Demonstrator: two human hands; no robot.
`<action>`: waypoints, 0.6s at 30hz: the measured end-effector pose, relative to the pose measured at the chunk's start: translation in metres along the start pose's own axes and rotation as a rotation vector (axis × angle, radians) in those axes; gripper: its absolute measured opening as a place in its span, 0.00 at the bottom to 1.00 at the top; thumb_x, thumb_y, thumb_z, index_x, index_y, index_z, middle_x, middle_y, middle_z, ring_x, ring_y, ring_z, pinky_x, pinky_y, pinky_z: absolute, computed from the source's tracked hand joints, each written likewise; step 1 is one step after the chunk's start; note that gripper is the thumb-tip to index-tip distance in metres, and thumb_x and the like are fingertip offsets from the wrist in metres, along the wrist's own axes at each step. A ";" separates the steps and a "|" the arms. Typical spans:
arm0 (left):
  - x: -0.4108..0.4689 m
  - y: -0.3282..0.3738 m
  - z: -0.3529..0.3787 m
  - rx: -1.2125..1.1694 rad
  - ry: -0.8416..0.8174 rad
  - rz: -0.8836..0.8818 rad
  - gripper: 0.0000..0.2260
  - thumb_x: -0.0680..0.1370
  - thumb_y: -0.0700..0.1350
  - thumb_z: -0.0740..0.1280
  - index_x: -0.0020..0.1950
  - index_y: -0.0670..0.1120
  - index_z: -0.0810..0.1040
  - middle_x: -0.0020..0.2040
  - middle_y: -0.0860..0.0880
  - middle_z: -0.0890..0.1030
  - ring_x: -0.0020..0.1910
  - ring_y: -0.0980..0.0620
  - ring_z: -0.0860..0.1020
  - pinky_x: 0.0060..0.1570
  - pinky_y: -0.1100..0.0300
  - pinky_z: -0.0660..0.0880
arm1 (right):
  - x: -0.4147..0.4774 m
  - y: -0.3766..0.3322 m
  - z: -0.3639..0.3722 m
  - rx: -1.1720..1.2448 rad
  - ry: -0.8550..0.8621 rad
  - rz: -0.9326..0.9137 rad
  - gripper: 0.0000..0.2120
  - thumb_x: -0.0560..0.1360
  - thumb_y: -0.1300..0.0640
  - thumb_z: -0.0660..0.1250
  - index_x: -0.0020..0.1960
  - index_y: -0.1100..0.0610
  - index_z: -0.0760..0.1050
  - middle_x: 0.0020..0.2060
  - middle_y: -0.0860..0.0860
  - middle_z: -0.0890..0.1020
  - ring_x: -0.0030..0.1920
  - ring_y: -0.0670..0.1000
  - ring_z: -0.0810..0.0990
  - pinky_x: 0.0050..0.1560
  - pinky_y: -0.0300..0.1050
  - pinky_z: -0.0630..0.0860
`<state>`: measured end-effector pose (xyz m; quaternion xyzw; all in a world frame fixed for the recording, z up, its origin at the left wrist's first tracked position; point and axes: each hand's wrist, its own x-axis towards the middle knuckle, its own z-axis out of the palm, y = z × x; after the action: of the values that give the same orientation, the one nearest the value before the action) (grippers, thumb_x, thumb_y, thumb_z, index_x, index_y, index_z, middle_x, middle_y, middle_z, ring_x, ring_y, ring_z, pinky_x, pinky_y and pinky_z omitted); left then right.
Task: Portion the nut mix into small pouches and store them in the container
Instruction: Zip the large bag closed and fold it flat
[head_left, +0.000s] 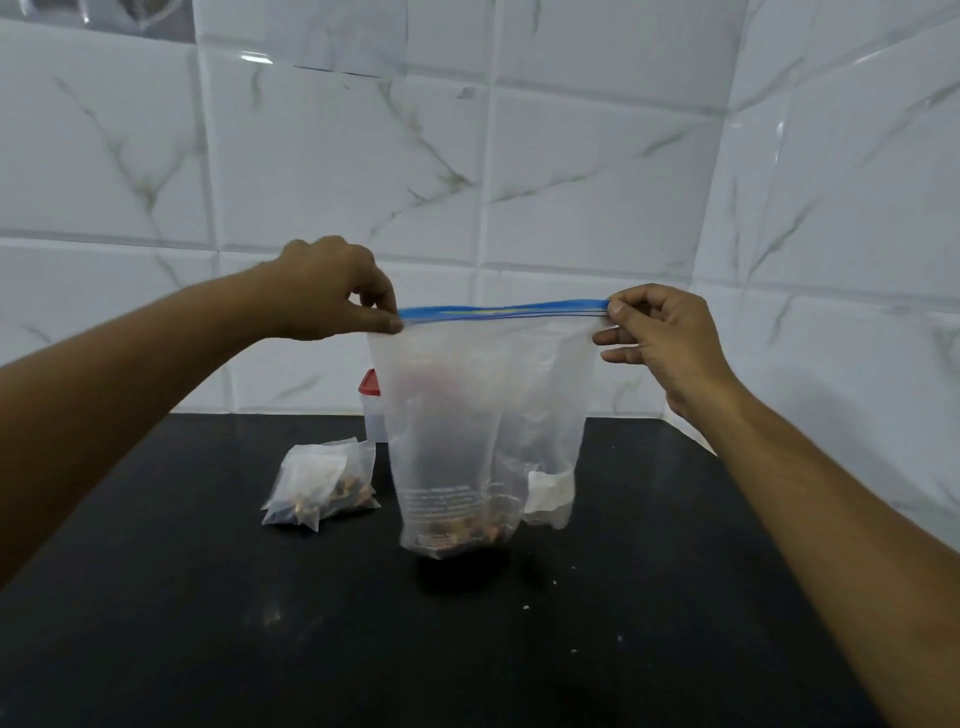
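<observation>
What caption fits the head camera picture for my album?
Both hands hold up a zip bag of nuts, filled pouches waiting on the counter.

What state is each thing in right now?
Big bag: held up by both top corners, blue zip strip stretched flat, a few nuts at the bottom.
Left hand: pinching the bag's left corner.
Right hand: pinching the right corner.
Pouches: filled, lying on the counter.
Container: red lid on, mostly hidden behind the bag.
</observation>
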<state>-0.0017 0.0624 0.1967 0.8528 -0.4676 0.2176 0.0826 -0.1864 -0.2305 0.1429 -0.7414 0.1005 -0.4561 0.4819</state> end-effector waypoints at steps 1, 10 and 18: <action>-0.001 -0.002 0.001 0.031 -0.047 0.002 0.07 0.78 0.58 0.70 0.49 0.56 0.83 0.50 0.54 0.79 0.50 0.52 0.74 0.49 0.54 0.69 | 0.001 0.000 0.000 -0.010 -0.006 0.005 0.04 0.82 0.62 0.68 0.52 0.60 0.82 0.45 0.56 0.85 0.44 0.55 0.88 0.44 0.49 0.86; -0.015 0.009 0.022 -0.603 0.049 -0.061 0.02 0.81 0.45 0.70 0.50 0.48 0.80 0.45 0.51 0.86 0.43 0.53 0.85 0.51 0.47 0.83 | -0.002 -0.015 0.024 -0.522 -0.059 -0.347 0.10 0.76 0.52 0.75 0.56 0.50 0.80 0.54 0.47 0.82 0.56 0.46 0.79 0.61 0.46 0.76; -0.024 0.043 0.039 -1.017 0.309 -0.039 0.14 0.77 0.43 0.75 0.61 0.49 0.79 0.43 0.47 0.86 0.46 0.45 0.85 0.53 0.52 0.82 | -0.013 -0.054 0.088 -0.488 -0.437 -0.368 0.09 0.76 0.49 0.76 0.54 0.50 0.80 0.46 0.45 0.84 0.47 0.45 0.83 0.49 0.39 0.79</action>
<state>-0.0367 0.0434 0.1484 0.6718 -0.4804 0.0849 0.5574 -0.1416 -0.1401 0.1684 -0.9199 -0.0340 -0.3286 0.2112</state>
